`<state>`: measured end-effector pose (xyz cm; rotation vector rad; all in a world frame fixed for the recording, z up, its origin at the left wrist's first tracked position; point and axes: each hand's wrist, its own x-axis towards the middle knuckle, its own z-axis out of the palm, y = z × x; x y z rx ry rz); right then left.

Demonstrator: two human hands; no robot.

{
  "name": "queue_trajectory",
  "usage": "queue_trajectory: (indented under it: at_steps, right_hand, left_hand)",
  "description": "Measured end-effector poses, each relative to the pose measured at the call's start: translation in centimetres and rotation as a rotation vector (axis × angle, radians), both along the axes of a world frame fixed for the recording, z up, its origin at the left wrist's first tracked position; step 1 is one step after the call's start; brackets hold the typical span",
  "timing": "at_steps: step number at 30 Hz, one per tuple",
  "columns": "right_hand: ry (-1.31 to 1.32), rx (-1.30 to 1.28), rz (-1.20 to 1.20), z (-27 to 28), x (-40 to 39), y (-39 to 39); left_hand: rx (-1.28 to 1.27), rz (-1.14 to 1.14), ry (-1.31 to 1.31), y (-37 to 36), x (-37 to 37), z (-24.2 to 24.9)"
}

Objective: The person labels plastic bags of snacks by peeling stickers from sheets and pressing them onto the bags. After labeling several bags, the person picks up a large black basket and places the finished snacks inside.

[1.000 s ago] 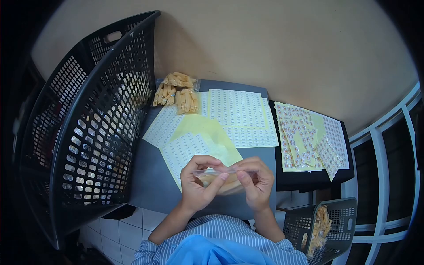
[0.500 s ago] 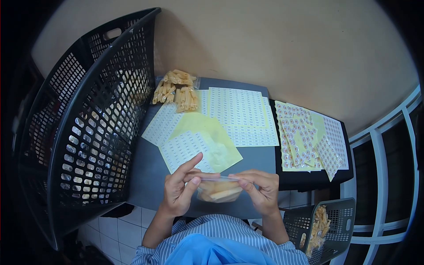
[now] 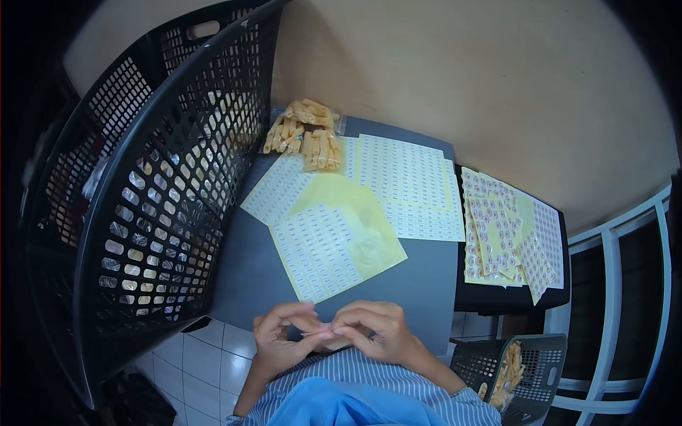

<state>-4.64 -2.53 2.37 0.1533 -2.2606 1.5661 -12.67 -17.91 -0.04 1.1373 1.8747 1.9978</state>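
Head view showed both hands low in the middle of the frame, drawn in close to the striped shirt [image 3: 383, 373]. Left hand [image 3: 278, 341] and right hand [image 3: 376, 334] met fingertip to fingertip, pinched together on a small clear bag [image 3: 332, 339], of which only a sliver showed between the fingers; what it held could not be made out. Both hands hung over the near edge of the grey table [image 3: 419, 280].

Just above the hands lay a yellow-backed label sheet [image 3: 316, 248], tilted, with more white label sheets [image 3: 401, 177] spread behind it toward the wall. At the upper middle of the frame, at the table's far corner, sat packed snack bags [image 3: 304, 135] filled with pale sticks. Right of the grey table, on a darker surface, lay sheets of round stickers [image 3: 497, 234], overlapping one another.

A large black basket [image 3: 142, 213] filled the left of the frame, tipped so that its mesh wall leaned beside the table. At the lower right stood a small grey basket [image 3: 529, 369] holding more snack sticks.
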Motion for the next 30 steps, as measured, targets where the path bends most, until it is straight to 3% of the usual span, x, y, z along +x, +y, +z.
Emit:
queue_trajectory:
  at_steps: [4, 6, 8, 10, 13, 14, 15, 16, 19, 23, 30]
  right_hand:
    - [-0.013, 0.168, 0.006, -0.2, -1.2, -0.1]
    - [-0.006, 0.113, -0.010, -0.7, -2.2, -0.1]
    - [0.003, 0.058, -0.033, -0.7, -3.0, 0.1]
    - [-0.197, -0.023, 0.113, -0.4, -3.5, 0.8]
    - [-0.135, -0.206, 0.278, -1.1, -4.9, 2.3]
    - [-0.182, -0.215, 0.169, -2.4, -5.6, 3.2]
    - [-0.184, 0.031, -0.077, -3.1, -6.7, 3.7]
    - [-0.181, 0.280, -0.321, -3.8, -7.8, 4.0]
    - [-0.137, 0.443, -0.500, -6.9, -9.9, 5.0]
    - [-0.150, 0.570, -0.601, -8.7, -11.3, 4.6]
    - [-0.174, 0.536, -0.607, -9.8, -11.6, 4.5]
  left_hand:
    - [-0.024, 0.013, -0.057, -0.6, -0.4, -0.8]
    - [0.149, 0.050, -0.507, -0.2, -0.3, -0.6]
    - [0.168, 0.048, -0.466, 0.4, -0.8, -0.7]
    - [0.188, 0.047, -0.428, 0.6, -1.4, -2.0]
    - [0.136, 0.083, -0.508, 0.5, -2.6, -4.0]
    - [0.254, 0.065, -0.762, 1.3, -3.2, -3.6]
    - [0.375, 0.045, -1.017, 2.0, -3.6, -3.3]
    - [0.422, 0.024, -1.086, 2.7, -3.9, -3.8]
    - [0.415, -0.040, -1.277, 4.1, -4.2, -5.8]
    - [0.461, -0.069, -1.354, 4.7, -3.8, -7.5]
    - [0.421, -0.091, -1.328, 4.8, -3.9, -7.6]
